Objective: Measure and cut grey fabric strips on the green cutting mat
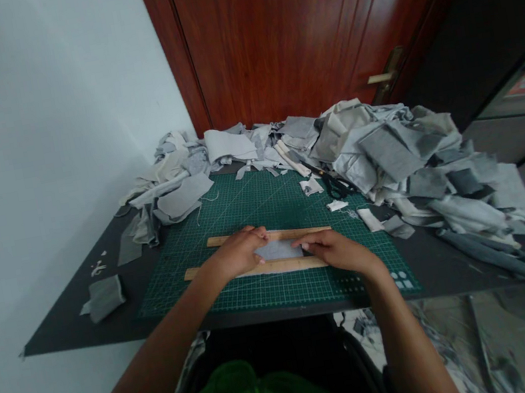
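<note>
A small grey piece of fabric point(282, 249) lies on the green cutting mat point(270, 297), between two wooden rulers. The far ruler point(289, 233) and the near ruler point(294, 263) run roughly parallel, and pale cloth edges show beside the near one. My left hand point(238, 255) spans both rulers at the fabric's left end, fingers at the far ruler and thumb apart near the closer one. At the right end, my right hand point(340, 248) rests with its index finger stretched onto the fabric. A dark patch shows beneath that finger; I cannot make out what it is.
Large heaps of grey and white fabric scraps point(392, 153) cover the right side and back. Another scrap pile point(177, 171) lies at left. Black-handled scissors point(334, 185) sit behind my right hand. A folded grey piece point(105, 297) lies front left. A wooden door point(264, 33) stands behind.
</note>
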A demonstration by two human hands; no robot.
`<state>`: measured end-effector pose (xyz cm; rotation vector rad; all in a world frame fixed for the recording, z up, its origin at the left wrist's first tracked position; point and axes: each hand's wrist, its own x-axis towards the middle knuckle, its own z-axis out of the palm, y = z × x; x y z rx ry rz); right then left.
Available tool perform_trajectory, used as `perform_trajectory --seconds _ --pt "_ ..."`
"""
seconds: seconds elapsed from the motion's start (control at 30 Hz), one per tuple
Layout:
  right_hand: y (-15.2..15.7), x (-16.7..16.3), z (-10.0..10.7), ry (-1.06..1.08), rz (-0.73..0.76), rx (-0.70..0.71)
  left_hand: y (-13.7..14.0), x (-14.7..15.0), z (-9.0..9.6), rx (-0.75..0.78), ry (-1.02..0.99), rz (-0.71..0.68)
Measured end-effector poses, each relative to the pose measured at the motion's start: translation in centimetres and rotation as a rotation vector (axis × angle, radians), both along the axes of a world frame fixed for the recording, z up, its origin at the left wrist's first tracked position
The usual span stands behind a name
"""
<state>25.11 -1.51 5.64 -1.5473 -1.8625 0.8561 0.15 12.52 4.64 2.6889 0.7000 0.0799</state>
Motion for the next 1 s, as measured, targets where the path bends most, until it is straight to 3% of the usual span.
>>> perform_trajectory --seconds 0.13,0.47,0.77,1.0 --pt "-0.4 -0.3 0.7 -0.046 0.020 -0.017 -0.2 -0.2 -0.2 0.016 -0.003 0.017" --pt "-2.3 -6.6 3.0 -0.403 0.001 -0.159 -1.5 -0.7 -0.4 0.101 -0.003 0.039" --pt "-0.3 -7.8 1.2 -0.419 -0.020 0.032 -1.4 -0.1 0.7 0.054 0.007 -0.014" --pt "0.8 -8.6 -0.6 -0.374 -0.052 0.036 -1.0 -0.3 0.6 0.028 0.036 -0.017"
